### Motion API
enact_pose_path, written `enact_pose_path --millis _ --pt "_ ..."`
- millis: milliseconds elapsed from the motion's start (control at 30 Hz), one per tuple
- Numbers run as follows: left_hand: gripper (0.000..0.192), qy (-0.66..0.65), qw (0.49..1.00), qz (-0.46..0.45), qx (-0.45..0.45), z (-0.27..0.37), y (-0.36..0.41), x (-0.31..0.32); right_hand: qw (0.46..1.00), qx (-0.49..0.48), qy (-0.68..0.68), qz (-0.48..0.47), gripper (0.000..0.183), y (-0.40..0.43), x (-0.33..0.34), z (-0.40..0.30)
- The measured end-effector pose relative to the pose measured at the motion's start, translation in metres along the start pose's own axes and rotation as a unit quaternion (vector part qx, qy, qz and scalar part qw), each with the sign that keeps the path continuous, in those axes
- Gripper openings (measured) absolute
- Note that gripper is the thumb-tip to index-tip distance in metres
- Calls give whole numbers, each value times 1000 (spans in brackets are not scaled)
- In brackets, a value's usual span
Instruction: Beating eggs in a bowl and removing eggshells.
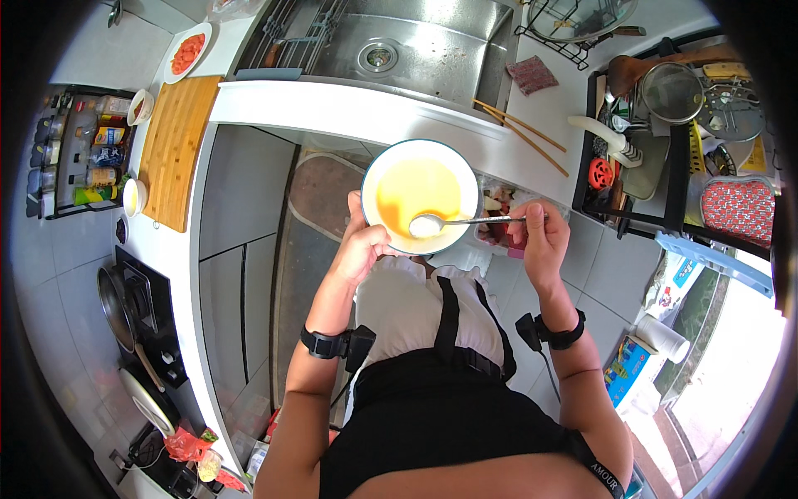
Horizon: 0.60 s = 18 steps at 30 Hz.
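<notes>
My left hand [361, 245] grips the lower left side of a white bowl with a dark blue-green rim [372, 181], thumb near the rim. Yellow liquid, resembling beaten egg [424, 181], lies inside, with a deeper orange patch along its lower left. From the right, my right hand [541, 240] pinches the handle of a metal spoon [477, 220]. The spoon's head is over or in the near part of the bowl and looks white; whether that is a white substance or glare I cannot tell. The bowl is held in front of the counter, above my legs.
Behind the bowl is a steel sink [430, 62], with wooden chopsticks [527, 137] on the counter beside it. A bamboo cutting board [177, 150] and a plate of chopped red food [202, 59] lie left. A frying pan [114, 305] sits on the stove. A utensil rack [674, 156] stands right.
</notes>
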State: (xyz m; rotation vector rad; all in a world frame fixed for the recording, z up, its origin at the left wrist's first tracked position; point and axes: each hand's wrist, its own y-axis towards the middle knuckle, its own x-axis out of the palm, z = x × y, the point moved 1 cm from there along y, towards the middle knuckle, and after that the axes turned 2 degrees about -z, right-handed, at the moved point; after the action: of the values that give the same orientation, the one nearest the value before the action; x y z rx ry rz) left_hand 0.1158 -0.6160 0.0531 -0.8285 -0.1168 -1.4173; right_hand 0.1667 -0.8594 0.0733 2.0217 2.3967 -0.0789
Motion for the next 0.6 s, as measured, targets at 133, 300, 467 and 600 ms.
enact_pose_path --millis 133,300,467,600 --pt "51 -2 1000 1 -2 -1 1 0 1000 3 4 2 30 -1 1 0" --pt "51 -9 1000 -4 1 -2 1 -2 997 44 63 0 31 -2 3 2" --pt "67 -15 1000 12 -23 -1 -1 0 985 51 159 50 30 2 6 -3" --pt "52 -14 1000 -6 -10 1 0 1 996 31 72 47 29 -1 6 3"
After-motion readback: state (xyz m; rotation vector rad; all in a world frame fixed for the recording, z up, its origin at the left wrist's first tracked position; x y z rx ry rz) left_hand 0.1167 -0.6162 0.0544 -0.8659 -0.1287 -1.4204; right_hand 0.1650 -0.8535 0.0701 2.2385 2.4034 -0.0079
